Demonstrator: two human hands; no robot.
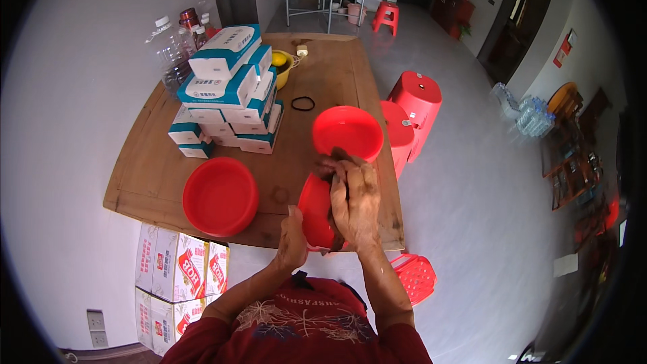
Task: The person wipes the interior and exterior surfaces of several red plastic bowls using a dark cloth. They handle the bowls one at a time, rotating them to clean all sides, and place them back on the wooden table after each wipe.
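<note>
My left hand [292, 241] grips the near-left rim of a small red plastic basin [314, 210], which is tilted at the table's near edge. Bunched in my right hand [359, 203] is a brown cloth [342, 156], pressed over the right side of that basin; part of it hangs down along the inside. My right hand hides much of the cloth and the basin's right wall. Just beyond stands a second red basin [345, 128]. A third red basin [221, 197] rests on the table to the left.
On the wooden table [323, 61] are stacked tissue boxes [229, 87], plastic bottles [168, 50], a yellow bowl [284, 74] and a black ring [303, 103]. Red stools [416, 98] flank its right side. Beer cartons [176, 263] sit below the near-left edge. A lower red stool [416, 278] is near right.
</note>
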